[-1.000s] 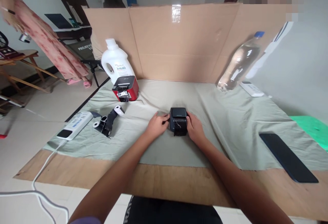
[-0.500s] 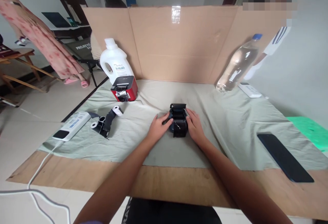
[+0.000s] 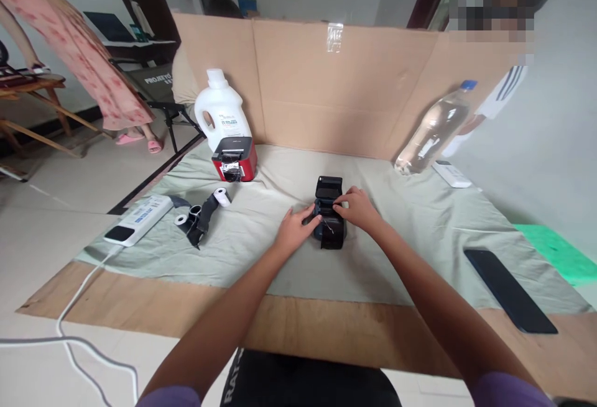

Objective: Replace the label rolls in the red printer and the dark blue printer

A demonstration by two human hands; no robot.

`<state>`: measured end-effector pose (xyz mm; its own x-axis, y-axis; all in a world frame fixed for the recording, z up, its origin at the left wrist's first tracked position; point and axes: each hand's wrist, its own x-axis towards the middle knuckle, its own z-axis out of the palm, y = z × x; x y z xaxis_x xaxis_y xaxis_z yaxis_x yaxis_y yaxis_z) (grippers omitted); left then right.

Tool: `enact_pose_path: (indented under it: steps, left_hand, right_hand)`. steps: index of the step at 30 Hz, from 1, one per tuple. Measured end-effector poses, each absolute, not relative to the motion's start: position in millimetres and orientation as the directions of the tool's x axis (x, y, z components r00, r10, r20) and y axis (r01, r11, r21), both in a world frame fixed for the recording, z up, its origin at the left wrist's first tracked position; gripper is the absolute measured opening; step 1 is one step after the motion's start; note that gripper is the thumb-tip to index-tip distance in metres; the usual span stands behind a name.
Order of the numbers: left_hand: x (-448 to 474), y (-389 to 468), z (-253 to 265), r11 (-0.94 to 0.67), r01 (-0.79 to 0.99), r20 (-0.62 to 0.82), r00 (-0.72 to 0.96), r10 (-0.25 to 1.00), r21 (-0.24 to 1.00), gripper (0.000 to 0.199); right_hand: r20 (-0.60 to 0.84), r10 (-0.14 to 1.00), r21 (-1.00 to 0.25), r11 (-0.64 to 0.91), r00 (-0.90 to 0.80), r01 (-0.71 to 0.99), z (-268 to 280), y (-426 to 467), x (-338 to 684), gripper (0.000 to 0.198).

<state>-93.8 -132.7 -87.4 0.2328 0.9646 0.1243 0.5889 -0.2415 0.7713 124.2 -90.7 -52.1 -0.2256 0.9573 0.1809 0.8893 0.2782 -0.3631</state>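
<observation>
A small black portable printer (image 3: 332, 233) sits on the cloth with its lid (image 3: 329, 187) swung open at the far end. My left hand (image 3: 296, 228) grips the printer's left side, thumb near the front and fingers along the edge. Over the opening, my right hand (image 3: 358, 208) reaches in from the right with thumb and fingertips pinched at the compartment. Whatever those fingertips hold, if anything, is too small to make out. Clear tape or film glints on the printer's front part.
To the left lie paper rolls on a dark strip (image 3: 200, 217) and a white power strip (image 3: 140, 217). Behind them stand a red-and-black printer (image 3: 242, 161) and a white jug (image 3: 224, 109). A water bottle (image 3: 433, 127) leans against the cardboard (image 3: 326, 84); a phone (image 3: 508, 289) lies at right.
My right hand has left the printer's right side and come up over its opening. The lid now shows more of its face. My left hand stays at the left side.
</observation>
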Motion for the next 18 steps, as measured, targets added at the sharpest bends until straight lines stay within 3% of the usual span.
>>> enact_pose_path:
  steps: [4,10,13,18]
  left_hand:
    - [-94,-132,-90,-0.259,0.582,0.154,0.225,0.962,0.771,0.052]
    - [-95,-133,-89,-0.277,0.577,0.177,0.224,0.958,0.768,0.052]
    - [-96,-135,-86,-0.290,0.581,0.197,0.220,0.955,0.760,0.047]
    - [-96,-135,-86,-0.312,0.587,0.210,0.236,0.949,0.747,0.043]
  right_hand:
    - [-0.079,0.967,-0.304,0.208,-0.243,0.930,-42,-67,110,0.013]
    - [-0.098,0.982,-0.337,0.120,-0.162,0.934,-24,-68,110,0.026]
    - [-0.047,0.986,-0.511,0.113,-0.159,0.852,6,-75,112,0.018]
    - [0.028,0.978,-0.819,0.141,-0.208,0.556,59,-92,69,0.017]
